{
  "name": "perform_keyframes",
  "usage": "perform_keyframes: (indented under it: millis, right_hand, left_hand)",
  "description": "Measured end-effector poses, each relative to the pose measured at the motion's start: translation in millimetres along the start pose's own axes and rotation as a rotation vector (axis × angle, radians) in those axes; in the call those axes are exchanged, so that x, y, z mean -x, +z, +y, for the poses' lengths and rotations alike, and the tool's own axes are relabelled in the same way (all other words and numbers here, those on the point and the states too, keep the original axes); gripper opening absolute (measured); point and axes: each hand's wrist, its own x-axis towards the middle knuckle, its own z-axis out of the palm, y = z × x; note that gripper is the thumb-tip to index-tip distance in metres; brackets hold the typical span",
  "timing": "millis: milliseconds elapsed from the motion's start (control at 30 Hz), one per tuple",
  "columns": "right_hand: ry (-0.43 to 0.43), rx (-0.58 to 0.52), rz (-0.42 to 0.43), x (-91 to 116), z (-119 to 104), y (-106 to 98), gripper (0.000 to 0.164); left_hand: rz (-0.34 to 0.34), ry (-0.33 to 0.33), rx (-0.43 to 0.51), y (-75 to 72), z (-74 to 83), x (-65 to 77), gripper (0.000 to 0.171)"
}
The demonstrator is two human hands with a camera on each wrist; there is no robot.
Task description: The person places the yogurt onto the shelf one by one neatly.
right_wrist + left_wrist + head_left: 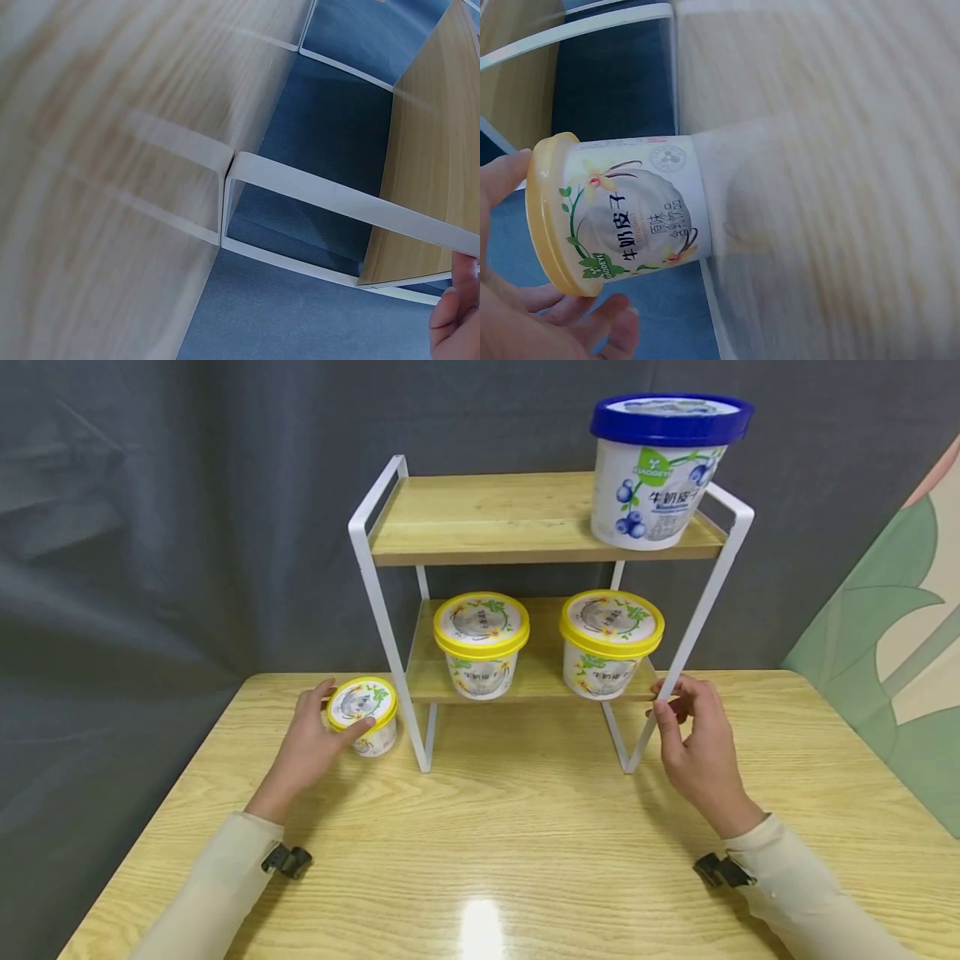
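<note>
My left hand (315, 735) holds a small yellow-lidded ice-cream tub (377, 743) by its lid, thumb on one side and fingers on the other. In the left wrist view, the tub (634, 214) has its base at the table surface, just left of the rack. A two-tier wooden shelf rack (487, 514) with white metal legs stands in the middle. My right hand (701, 743) grips its front right leg near the lower shelf, thumb in front. In the right wrist view, only part of that hand (461, 322) shows, at the leg (330, 191).
Two yellow-lidded tubs, a left one (482, 668) and a right one (600, 668), stand on the lower shelf. A larger blue-lidded tub (652, 485) stands at the top shelf's right end. Dark cloth (150, 527) hangs behind the wooden table (480, 835).
</note>
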Motion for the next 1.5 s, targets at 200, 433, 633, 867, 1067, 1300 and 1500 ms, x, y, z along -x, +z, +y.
perform_keyframes:
  millis: [200, 433, 633, 867, 1067, 1300, 1500]
  right_hand:
    - [-0.013, -0.004, 0.009, -0.4, 0.1, -0.2, 0.032]
    - [-0.017, -0.013, 0.011, -0.4, 0.2, 0.3, 0.032]
    - [-0.018, -0.012, 0.014, -0.5, -0.8, 0.1, 0.03]
    - [-0.029, -0.012, 0.025, -1.9, -0.1, 0.3, 0.031]
    - [-0.02, -0.005, 0.017, -0.5, -0.3, 0.2, 0.032]
    - [-0.013, -0.005, 0.01, -0.6, -0.4, 0.4, 0.031]
    - [-0.01, 0.0, 0.007, 0.3, -0.3, 0.7, 0.03]
  left_hand:
    - [-0.027, -0.028, 0.022, -2.4, 2.4, -1.7, 0.098]
    - [-0.062, -0.017, 0.004, -0.1, 3.7, -7.5, 0.11]
    - [-0.064, -0.013, -0.004, -0.6, 5.5, -9.2, 0.109]
    - [-0.048, -0.003, -0.009, -1.0, 7.8, -7.8, 0.109]
    - [-0.031, -0.049, -0.026, 0.8, 9.8, -7.8, 0.113]
    - [-0.021, -0.075, -0.043, 3.5, 8.5, -8.3, 0.117]
    - [-0.018, -0.07, -0.023, 3.7, 6.1, -8.6, 0.117]
